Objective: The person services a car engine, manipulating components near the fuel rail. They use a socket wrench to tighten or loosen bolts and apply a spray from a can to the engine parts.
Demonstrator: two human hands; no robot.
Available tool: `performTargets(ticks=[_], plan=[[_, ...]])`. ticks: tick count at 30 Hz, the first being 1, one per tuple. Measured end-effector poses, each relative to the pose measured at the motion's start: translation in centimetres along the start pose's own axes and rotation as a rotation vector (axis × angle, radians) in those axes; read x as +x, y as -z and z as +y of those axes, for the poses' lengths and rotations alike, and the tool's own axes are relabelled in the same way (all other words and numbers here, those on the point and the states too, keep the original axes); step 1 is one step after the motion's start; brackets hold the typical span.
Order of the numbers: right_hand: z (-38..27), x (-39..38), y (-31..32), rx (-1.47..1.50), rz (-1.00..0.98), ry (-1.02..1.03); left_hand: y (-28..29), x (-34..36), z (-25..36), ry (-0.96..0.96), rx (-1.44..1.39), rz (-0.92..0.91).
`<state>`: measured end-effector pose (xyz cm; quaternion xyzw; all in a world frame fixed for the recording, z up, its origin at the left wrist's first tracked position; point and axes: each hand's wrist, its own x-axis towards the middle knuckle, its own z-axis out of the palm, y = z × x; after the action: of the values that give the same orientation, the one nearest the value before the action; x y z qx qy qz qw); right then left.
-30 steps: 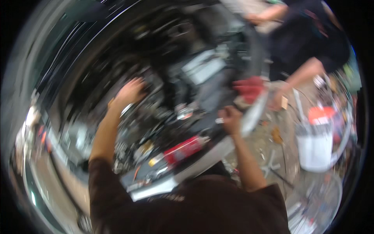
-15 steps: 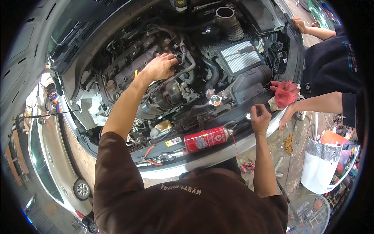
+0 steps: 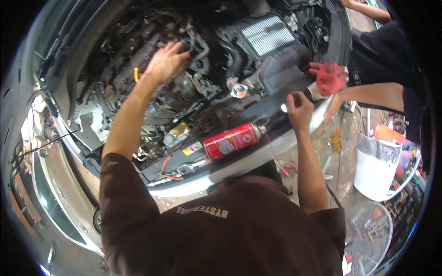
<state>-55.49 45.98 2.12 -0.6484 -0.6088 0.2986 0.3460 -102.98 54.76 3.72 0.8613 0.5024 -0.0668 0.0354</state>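
Unmoved spray can (image 3: 234,140) between both hands.

- The left arm stretches up and forward from a brown short sleeve, elbow nearly straight, forearm bare.
- The left hand (image 3: 166,60) is spread, fingers curved loosely downward, palm turned away from the camera.
- The right arm rises closer to the body, forearm bare and upright.
- The right hand (image 3: 299,108) is curled into a loose fist, knuckles up, wrist slightly bent.
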Motion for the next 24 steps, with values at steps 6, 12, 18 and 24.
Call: performTargets(ticks=[6, 12, 18, 24], plan=[[1.2, 0.1, 1.1, 0.038, 0.055, 0.022, -0.1, 1.1, 0.5, -0.1, 0.102, -0.044], [2.5, 0.7, 1.8, 0.272, -0.132, -0.215, 0.1, 1.3, -0.4, -0.191, 0.162, -0.075], [0.6, -0.1, 7.0, -0.009, -0.175, 0.093, 6.2, -3.4, 8.3, 0.011, -0.284, 0.162], [2.9, 1.9, 6.4, 0.179, -0.224, 0.015, 4.7, -12.4, 27.9, 0.17, -0.436, 0.004]])
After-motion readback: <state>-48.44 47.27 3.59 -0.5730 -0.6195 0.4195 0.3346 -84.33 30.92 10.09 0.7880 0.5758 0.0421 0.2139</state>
